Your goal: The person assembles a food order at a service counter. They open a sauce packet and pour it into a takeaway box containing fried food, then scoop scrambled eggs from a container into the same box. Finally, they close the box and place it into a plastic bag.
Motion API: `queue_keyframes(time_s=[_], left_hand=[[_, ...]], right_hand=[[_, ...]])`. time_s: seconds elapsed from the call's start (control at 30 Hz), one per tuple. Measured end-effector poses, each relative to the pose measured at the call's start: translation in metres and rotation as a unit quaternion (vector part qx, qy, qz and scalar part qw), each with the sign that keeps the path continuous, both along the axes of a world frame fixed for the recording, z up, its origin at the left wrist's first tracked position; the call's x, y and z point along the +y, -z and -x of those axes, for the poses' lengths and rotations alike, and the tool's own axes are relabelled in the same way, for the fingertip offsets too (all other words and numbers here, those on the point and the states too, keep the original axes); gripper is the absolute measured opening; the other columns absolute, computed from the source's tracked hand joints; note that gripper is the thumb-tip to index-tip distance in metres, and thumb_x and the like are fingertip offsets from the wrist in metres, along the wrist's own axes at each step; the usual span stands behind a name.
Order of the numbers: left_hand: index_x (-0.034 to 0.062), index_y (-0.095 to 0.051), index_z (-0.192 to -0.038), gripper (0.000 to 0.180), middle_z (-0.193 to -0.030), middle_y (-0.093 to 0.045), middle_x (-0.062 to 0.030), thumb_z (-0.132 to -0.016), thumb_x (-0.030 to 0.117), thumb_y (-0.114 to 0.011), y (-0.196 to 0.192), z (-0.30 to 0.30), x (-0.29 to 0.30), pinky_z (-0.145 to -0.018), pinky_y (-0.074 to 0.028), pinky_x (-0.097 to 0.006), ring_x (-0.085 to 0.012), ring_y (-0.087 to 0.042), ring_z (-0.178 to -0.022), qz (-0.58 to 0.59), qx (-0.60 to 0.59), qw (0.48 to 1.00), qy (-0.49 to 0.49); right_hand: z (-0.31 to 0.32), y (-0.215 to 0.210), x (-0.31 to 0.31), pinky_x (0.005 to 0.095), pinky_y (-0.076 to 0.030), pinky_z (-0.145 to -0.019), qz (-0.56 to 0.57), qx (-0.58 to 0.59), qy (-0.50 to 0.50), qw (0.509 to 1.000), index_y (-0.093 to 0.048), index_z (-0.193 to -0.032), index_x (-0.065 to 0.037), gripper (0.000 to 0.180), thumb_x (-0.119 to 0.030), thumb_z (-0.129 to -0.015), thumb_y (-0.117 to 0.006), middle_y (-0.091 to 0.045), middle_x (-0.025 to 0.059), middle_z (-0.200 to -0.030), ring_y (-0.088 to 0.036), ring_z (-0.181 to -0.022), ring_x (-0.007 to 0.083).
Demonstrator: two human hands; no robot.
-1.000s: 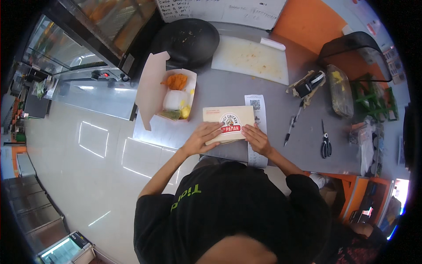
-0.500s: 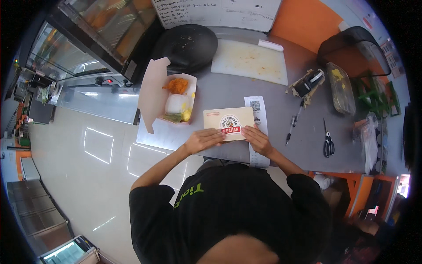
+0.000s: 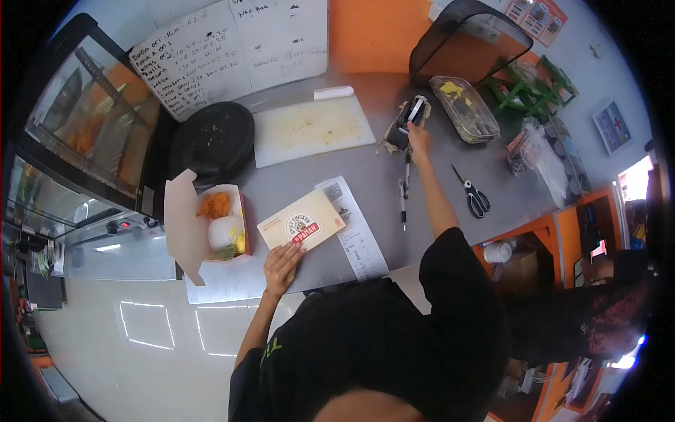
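The box [image 3: 309, 216] is touched by the left hand [image 3: 280, 268], fingers flat — a black gadget [image 3: 414, 112] by the right hand [image 3: 420, 143], grip unclear.

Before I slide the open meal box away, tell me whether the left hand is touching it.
Apart. The head view shows a strip of bare grey table between the left hand and the open meal box.

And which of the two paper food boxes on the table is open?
The left box, near the round black dish: its lid is folded back, showing orange fried food. The right box is shut, with the left hand on it.
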State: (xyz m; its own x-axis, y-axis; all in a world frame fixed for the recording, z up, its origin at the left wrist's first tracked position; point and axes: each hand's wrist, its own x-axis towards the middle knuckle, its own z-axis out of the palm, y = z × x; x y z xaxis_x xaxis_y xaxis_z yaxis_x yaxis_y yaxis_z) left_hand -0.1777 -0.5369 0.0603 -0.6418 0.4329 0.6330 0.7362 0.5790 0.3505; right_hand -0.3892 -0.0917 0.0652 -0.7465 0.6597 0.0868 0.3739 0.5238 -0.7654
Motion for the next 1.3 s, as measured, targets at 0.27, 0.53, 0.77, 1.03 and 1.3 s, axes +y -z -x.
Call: queue_keyframes(time_s=[0.27,0.53,0.77,1.03,1.3], left_hand=[[0.0112,-0.063,-0.094,0.029,-0.102,-0.060,-0.0024,-0.066,0.004,-0.062,-0.001,-0.009,-0.001,-0.084,-0.040,-0.034,-0.0194,-0.056,-0.096,0.003,-0.006,1.000,-0.020],[0.0123,-0.063,-0.094,0.030,-0.102,-0.060,-0.0021,-0.066,0.003,-0.062,0.004,-0.007,0.000,-0.084,-0.040,-0.034,-0.0184,-0.056,-0.096,-0.005,-0.008,1.000,-0.024],[0.0146,-0.061,-0.100,0.036,-0.108,-0.057,-0.0015,-0.066,0.005,-0.061,0.005,-0.009,-0.003,-0.087,-0.037,-0.036,-0.0185,-0.052,-0.099,0.032,0.002,0.999,-0.031],[0.0211,-0.060,-0.100,0.039,-0.107,-0.053,-0.0015,-0.062,0.015,-0.066,-0.008,-0.013,0.017,-0.089,-0.032,-0.044,-0.0209,-0.047,-0.101,0.078,0.014,0.993,-0.088],[0.0175,-0.063,-0.084,0.020,-0.095,-0.057,0.0005,-0.065,0.022,-0.069,0.001,-0.009,0.032,-0.088,-0.033,-0.045,-0.0181,-0.051,-0.092,-0.004,0.039,0.989,-0.145]], right_hand=[[0.003,0.008,-0.020,0.0601,-0.043,-0.074,0.488,0.232,0.024,0.841,-0.057,-0.090,-0.001,0.019,-0.009,-0.073,-0.060,-0.055,0.0124,-0.095,-0.054,-0.085,0.0277],[-0.001,0.050,-0.049,0.0446,-0.048,-0.073,0.454,0.404,0.039,0.793,-0.058,-0.086,-0.001,0.018,-0.005,-0.070,-0.064,-0.053,0.0107,-0.096,-0.051,-0.094,0.0232],[-0.010,0.059,-0.061,0.0329,-0.041,-0.084,-0.103,0.340,0.059,0.933,-0.055,-0.063,0.001,0.010,-0.002,-0.065,-0.064,-0.039,0.0117,-0.112,-0.047,-0.101,0.0253],[-0.026,0.012,-0.037,0.0351,-0.043,-0.075,-0.302,0.226,-0.120,0.918,-0.047,-0.058,0.004,0.014,0.000,-0.060,-0.060,-0.043,0.0161,-0.102,-0.052,-0.090,0.0294],[-0.034,0.013,0.003,0.0345,-0.044,-0.078,-0.300,0.129,-0.255,0.910,-0.052,-0.064,0.003,0.012,-0.002,-0.059,-0.062,-0.041,0.0139,-0.115,-0.051,-0.097,0.0287]])
